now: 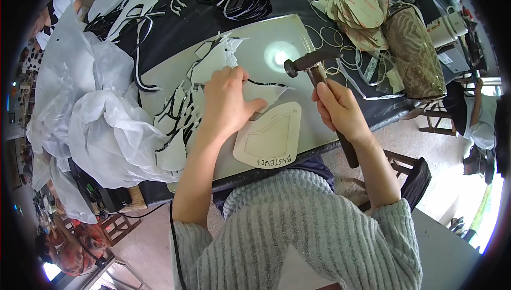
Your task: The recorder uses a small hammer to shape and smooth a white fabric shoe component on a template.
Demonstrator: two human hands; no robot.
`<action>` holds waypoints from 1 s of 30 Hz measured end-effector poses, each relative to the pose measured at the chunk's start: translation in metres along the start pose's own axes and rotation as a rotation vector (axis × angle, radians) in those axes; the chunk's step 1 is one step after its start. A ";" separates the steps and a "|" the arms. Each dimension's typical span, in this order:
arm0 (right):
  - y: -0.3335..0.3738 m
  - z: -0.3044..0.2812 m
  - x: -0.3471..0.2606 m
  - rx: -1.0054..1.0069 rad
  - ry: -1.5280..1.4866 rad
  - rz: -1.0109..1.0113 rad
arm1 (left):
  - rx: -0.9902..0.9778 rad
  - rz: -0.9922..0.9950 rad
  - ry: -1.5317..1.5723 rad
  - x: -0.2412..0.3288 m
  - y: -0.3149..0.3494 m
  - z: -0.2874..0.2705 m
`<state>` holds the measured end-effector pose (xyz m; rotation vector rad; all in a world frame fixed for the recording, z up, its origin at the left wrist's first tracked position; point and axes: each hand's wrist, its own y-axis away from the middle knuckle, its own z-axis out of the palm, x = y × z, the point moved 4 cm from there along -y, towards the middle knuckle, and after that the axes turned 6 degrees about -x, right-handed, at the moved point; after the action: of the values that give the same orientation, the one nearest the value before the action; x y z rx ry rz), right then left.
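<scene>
My right hand (343, 110) is closed round the wooden handle of a hammer (314, 60), its dark metal head raised over the right part of a pale board (258, 37). My left hand (228, 101) rests on a white cut piece with a black edge strip (269, 93), thumb stretched apart from the bent fingers. Just right of that hand lies a cream, rounded card template (268, 138) with drawn lines and handwriting. Several more white pieces with black edging (178, 114) overlap on the left of the board, partly hidden by my left forearm.
Crumpled clear plastic sheeting (101, 114) heaps along the left. Stacked cream cut shapes (356, 5), loose cords and a brown patterned roll (415, 50) are at the far right. A tied black bundle (242, 5) lies behind the board. A stool (407, 173) stands right of me.
</scene>
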<state>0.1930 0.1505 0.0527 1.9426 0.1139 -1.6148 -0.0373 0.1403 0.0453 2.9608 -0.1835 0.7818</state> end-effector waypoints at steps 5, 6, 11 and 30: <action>-0.003 0.008 0.021 -0.001 -0.033 -0.003 | -0.059 0.024 0.078 -0.004 -0.011 -0.005; -0.005 0.010 0.022 -0.004 -0.033 -0.007 | -0.062 0.035 0.112 -0.005 -0.013 -0.005; -0.007 0.013 0.024 0.003 -0.035 -0.013 | -0.210 -0.040 0.116 -0.012 -0.026 -0.004; -0.019 0.016 -0.024 0.024 0.880 -0.436 | 0.237 0.201 -0.027 0.007 0.027 -0.007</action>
<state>0.1648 0.1651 0.0657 2.6352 0.9151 -0.8546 -0.0387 0.1134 0.0558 3.2144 -0.4239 0.8399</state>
